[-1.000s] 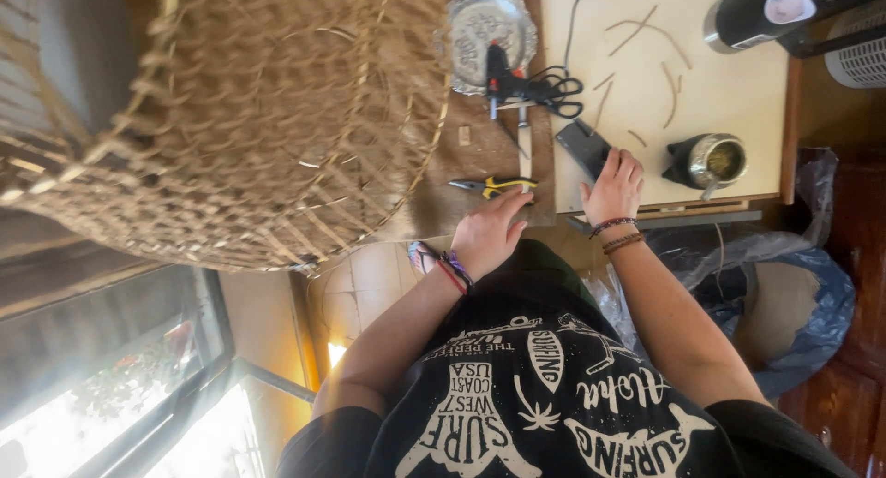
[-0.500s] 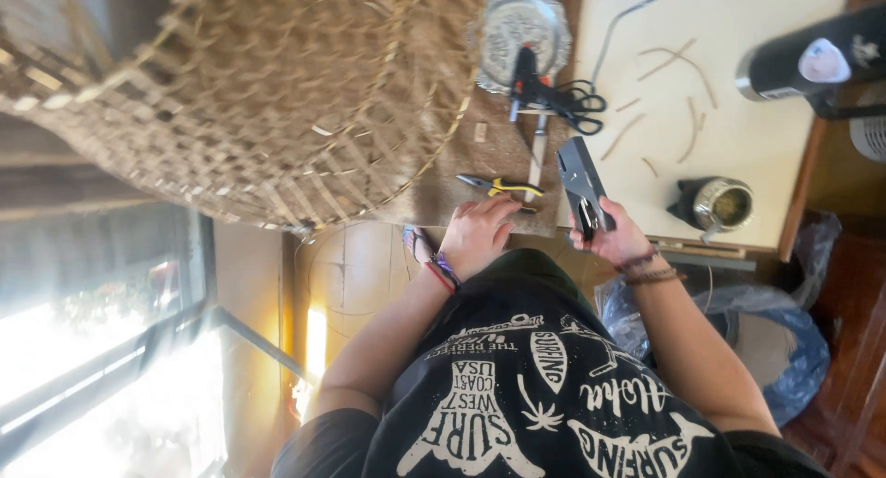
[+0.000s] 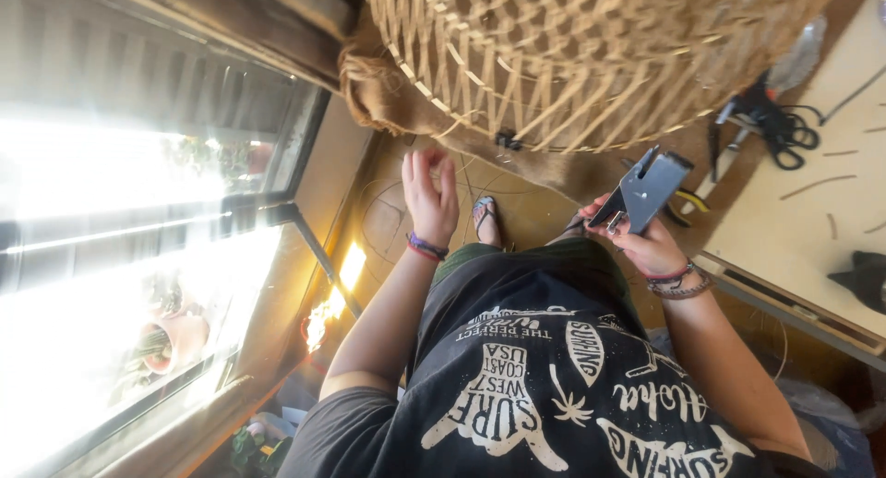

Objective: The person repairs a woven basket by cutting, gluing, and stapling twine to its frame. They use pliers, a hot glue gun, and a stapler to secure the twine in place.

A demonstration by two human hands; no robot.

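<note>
Open gap beneath the woven basket [image 3: 572, 53]; workbench [image 3: 794, 247] blocks rightward.

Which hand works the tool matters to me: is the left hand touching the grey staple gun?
Apart. Head view: the left hand is open, a wide gap of floor from the staple gun, which the right hand holds.
</note>
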